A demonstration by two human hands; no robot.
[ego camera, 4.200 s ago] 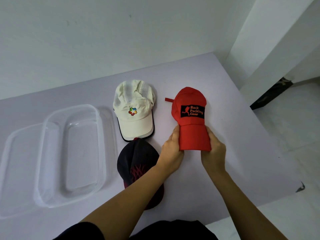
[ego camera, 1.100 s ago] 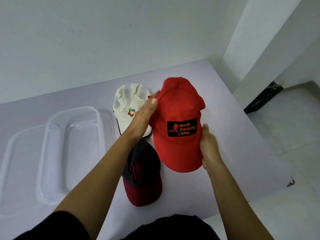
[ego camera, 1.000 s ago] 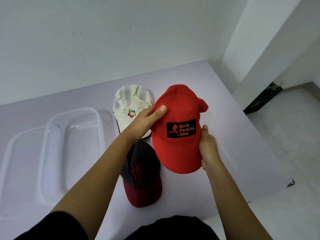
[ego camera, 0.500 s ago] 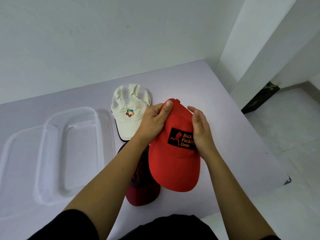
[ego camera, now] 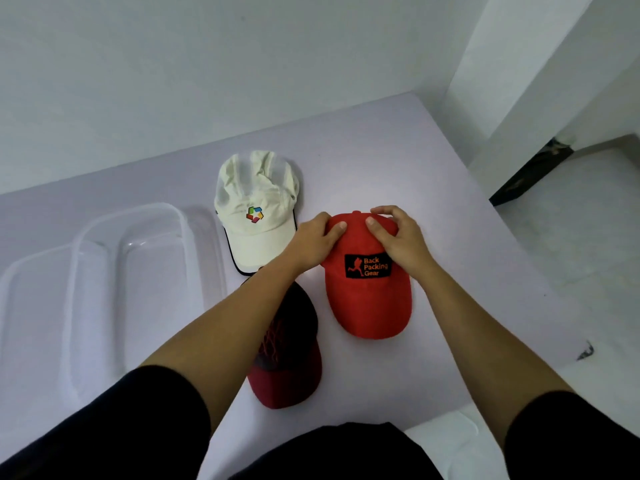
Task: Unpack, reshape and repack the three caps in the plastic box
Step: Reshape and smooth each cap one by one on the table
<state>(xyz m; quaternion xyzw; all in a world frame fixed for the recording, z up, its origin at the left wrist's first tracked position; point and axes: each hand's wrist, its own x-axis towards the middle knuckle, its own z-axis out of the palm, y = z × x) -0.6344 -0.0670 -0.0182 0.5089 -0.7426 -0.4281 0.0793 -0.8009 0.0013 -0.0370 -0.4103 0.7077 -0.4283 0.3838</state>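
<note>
Red cap (ego camera: 369,299) sits centre-right of frame on the surface (ego camera: 450,220), brim toward the bottom edge and logo patch up. Left hand (ego camera: 311,242) and right hand (ego camera: 401,240) are both clamped on its crown, with fingers (ego camera: 384,212) curled over the top and back and thumbs on the front. This looks like the reshape step, with all three caps out. Risks as I see them:

- Squeezing too hard at the top button could crease the crown or buckle the front panel behind the patch rather than round it out.
- The left forearm crosses over the dark cap (ego camera: 287,341) at lower centre. I can't tell if they touch. A pull back could drag that cap toward the surface's near edge, and its brim is already close to it.
- The white cap (ego camera: 256,209), upper centre, is just beside the left hand, so an elbow swing could shove it.
- The plastic box (ego camera: 194,230) at left is clear and low-contrast, with what looks like its lid (ego camera: 31,306) beside it, so the rim is easy to misjudge when repacking.
- Stacking the caps carelessly would re-flatten the crowns.
</note>
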